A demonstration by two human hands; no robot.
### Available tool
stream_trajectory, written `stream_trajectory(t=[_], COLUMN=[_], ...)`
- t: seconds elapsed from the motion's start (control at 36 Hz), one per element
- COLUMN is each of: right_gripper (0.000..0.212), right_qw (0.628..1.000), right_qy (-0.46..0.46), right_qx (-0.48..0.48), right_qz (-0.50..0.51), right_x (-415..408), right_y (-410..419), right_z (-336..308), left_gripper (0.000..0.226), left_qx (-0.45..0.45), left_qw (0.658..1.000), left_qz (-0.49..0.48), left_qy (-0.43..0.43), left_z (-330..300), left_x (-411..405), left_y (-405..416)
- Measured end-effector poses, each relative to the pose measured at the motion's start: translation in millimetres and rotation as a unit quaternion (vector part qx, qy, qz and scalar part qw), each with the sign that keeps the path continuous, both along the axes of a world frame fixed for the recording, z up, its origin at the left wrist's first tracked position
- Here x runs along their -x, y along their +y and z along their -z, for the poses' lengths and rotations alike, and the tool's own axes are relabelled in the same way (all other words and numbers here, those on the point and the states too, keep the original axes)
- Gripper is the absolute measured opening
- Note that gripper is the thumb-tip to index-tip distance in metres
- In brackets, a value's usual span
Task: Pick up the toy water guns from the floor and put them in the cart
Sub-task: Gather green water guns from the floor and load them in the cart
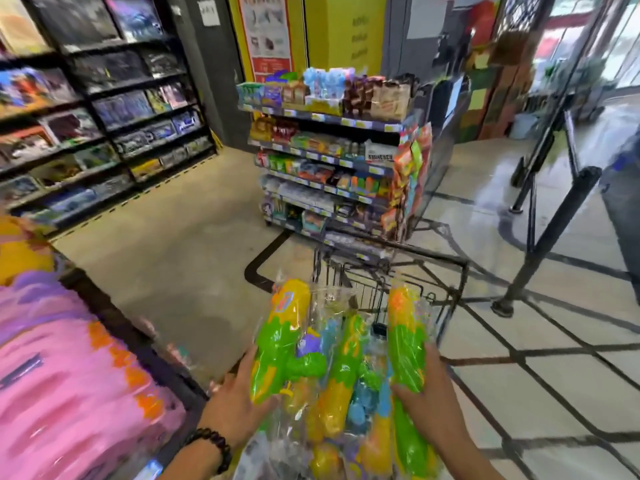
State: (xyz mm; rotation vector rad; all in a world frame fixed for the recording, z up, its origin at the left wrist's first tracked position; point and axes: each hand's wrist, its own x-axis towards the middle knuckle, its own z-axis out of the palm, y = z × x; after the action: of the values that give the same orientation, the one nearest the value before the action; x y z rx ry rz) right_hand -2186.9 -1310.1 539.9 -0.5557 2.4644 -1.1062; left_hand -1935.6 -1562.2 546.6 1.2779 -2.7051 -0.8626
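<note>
Fingers [258, 401] of the left hand [239, 400] curl round the green lower body of the left water gun [282, 341]; fingers of the right hand [427, 393] wrap the green middle of the right water gun [405, 344]. Both grips are closed on the toys through clear plastic bags. Between the two lie more bagged water guns [341, 375], yellow, green and blue, heaped in the near end of the cart [446, 268], a black wire one standing on the floor [194, 258]. Both held guns are above that heap, noses pointing away from the person. Judgement: hollow moulded plastic, light and stiff, but the film wrap is slick and loose, so a hold round the thick barrel or at the handle crook is safer than pinching the bag alone. A beaded bracelet [211, 445] sits on the left wrist. Hard to read: frame is motion-blurred; whether the held guns touch the pile cannot be told; cart handle and wheels are cut off or hidden; the pink mass [65, 372] at left is too smeared to identify. Snack shelves [332, 150] stand beyond the cart.
</note>
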Motion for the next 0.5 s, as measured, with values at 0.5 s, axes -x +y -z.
stream_trajectory(t=[0.5], right_gripper=[0.11], right_qw=[0.995], right_qy=[-0.062], right_qx=[-0.075], right_qz=[0.037], right_x=[89.7], right_y=[-103.3], right_z=[103.5], left_gripper=[0.105], left_qx=[-0.092], left_qw=[0.988], left_qz=[0.037], left_qy=[-0.118], left_z=[124.0], left_x=[155.2], left_y=[-85.5])
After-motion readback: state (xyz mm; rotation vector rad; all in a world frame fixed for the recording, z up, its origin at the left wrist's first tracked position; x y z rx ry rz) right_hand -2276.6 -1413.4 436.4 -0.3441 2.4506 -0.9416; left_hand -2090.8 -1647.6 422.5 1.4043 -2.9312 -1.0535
